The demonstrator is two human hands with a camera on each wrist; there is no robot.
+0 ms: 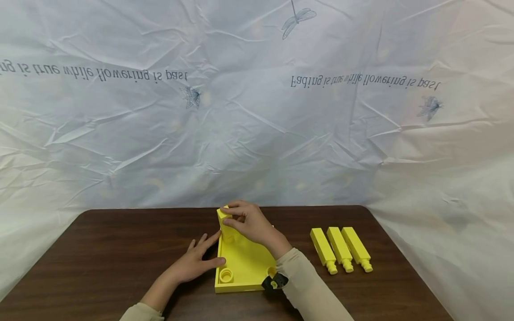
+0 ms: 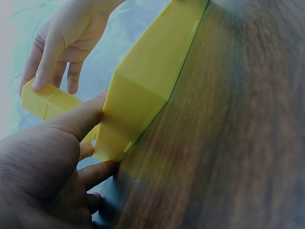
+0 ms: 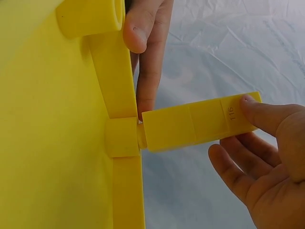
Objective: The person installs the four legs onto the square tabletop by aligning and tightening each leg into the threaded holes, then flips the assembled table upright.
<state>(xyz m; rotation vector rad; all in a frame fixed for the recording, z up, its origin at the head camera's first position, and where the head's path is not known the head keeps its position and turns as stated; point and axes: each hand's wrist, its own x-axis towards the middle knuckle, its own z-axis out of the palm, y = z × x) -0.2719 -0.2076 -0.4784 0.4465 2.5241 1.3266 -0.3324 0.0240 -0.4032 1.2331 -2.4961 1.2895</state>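
Observation:
A yellow board [image 1: 246, 261] with a raised rim and round corner sockets [image 1: 226, 275] lies on the table. At its far left corner my right hand [image 1: 254, 224] pinches the top of a square yellow leg [image 3: 190, 123] between thumb and fingers. The leg stands upright; its narrow end enters the corner socket [image 3: 122, 137], with a short stretch of neck still visible. My left hand [image 1: 189, 266] rests against the board's left side, fingers extended and thumb at the rim. In the left wrist view, its fingers touch the board's outer wall [image 2: 131, 109].
Three more yellow legs [image 1: 340, 245] lie side by side to the right on the dark wooden table [image 1: 120, 249], threaded-looking ends toward me. Behind the table hangs a pale printed curtain [image 1: 249, 133]. A black wrist device [image 1: 275, 281] sits by the right sleeve.

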